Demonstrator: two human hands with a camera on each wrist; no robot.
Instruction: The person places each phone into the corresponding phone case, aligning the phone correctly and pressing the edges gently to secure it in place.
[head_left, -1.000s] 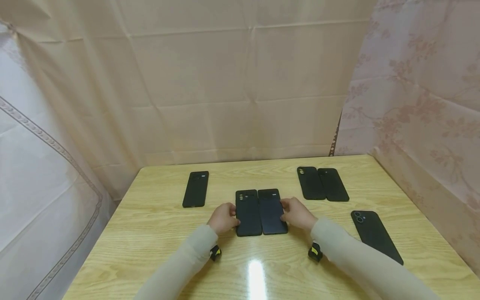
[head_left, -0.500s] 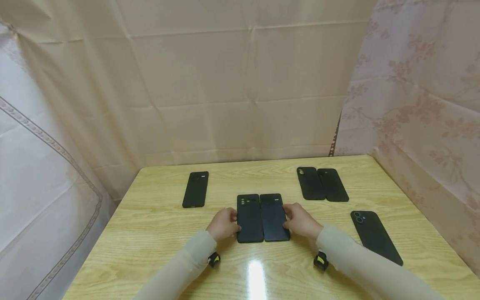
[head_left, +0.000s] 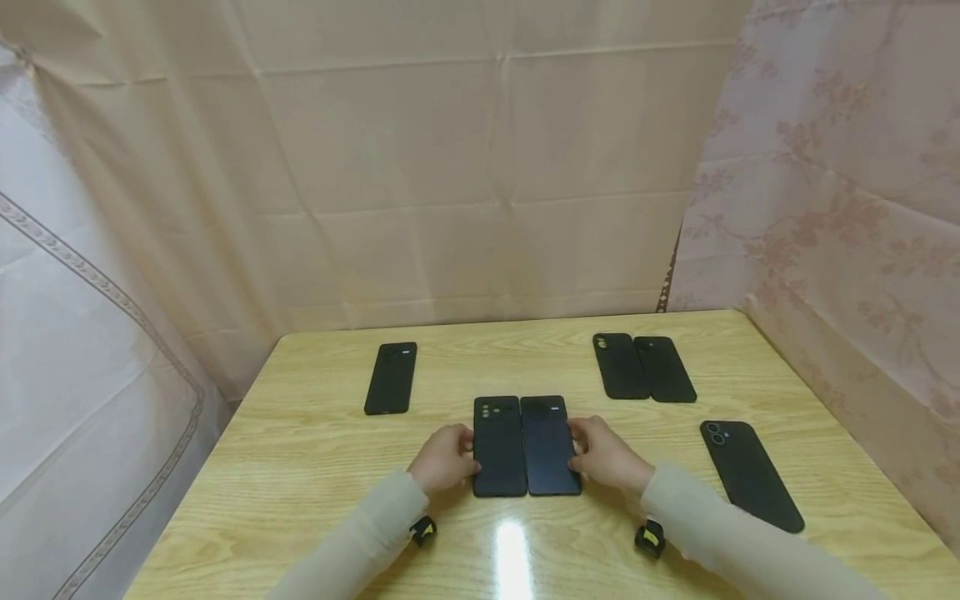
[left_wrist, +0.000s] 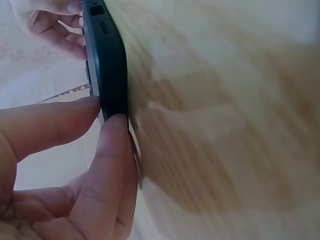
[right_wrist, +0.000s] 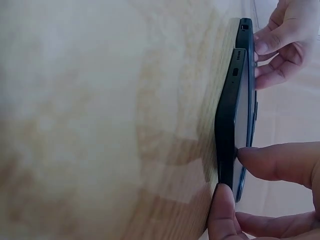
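A black phone case (head_left: 498,454) with camera cutouts and a dark phone (head_left: 551,454) lie side by side at mid-table, their long edges meeting. My left hand (head_left: 442,458) pinches the case's left edge, thumb over the top and fingertips low against the side. On the far side, my right hand (head_left: 609,457) grips the phone's right edge the same way. The left wrist view shows the case's end (left_wrist: 112,65), with a port opening and slots. In the right wrist view the phone's end (right_wrist: 230,95) shows a port and speaker holes, and the wood is close beneath it.
A black phone-shaped piece (head_left: 391,377) lies at the back left. Two black phone-shaped pieces, one with a camera cutout (head_left: 622,367) and a plain one (head_left: 664,369), lie together at the back right. Nearer on the right is a black phone (head_left: 752,475). Curtains stand behind the table (head_left: 300,467).
Both hands have drawn the case and the phone together toward the table's front, a short way. The pair has stayed side by side; the other pieces have not moved.
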